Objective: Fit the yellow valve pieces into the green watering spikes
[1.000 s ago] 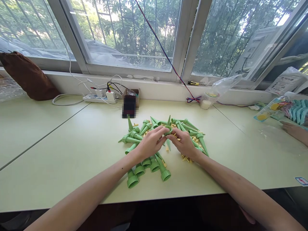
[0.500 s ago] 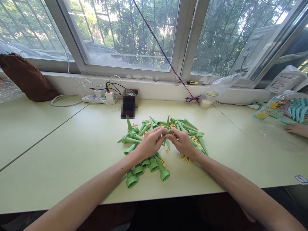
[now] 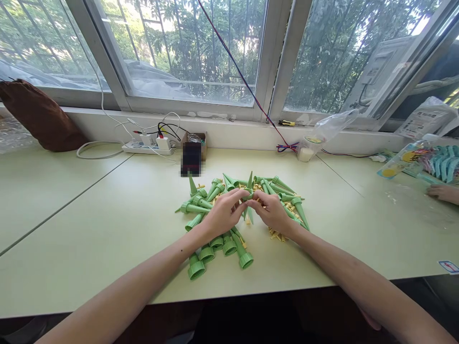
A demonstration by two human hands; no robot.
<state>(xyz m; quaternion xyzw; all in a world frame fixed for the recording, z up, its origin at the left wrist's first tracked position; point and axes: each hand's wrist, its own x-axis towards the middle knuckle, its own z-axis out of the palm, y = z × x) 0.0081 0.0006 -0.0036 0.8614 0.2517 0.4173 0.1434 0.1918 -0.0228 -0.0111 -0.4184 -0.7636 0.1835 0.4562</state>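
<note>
Green cone (image 3: 247,194) sits between our two hands, over the middle of the tabletop (image 3: 107,239), its ringed, open end turned up towards us. Our left hand (image 3: 226,210) grips it with thumb and fingers close around the rim. Our right hand (image 3: 273,212) has its fingertips drawn narrowly together at the rim's right side; we cannot tell whether they pinch a small piece as well.

Around our hands lie more green cones (image 3: 195,209), spread loosely, several by our left wrist with their wide, hollow mouths towards the near edge. Yellow pegs (image 3: 278,235) are scattered among them and beside our right wrist.

By the far edge we see a small box (image 3: 203,145) with clear wrapping (image 3: 194,137) in it, just behind a dark, blurred object (image 3: 191,159). Further right along that edge, a clear bag (image 3: 339,123) surrounds a cup (image 3: 306,152) with something pale in its lower part. Near the far right corner, teal pieces (image 3: 444,162) lie next to a printed packet (image 3: 409,157), and another person's hand (image 3: 442,192) rests near them.
</note>
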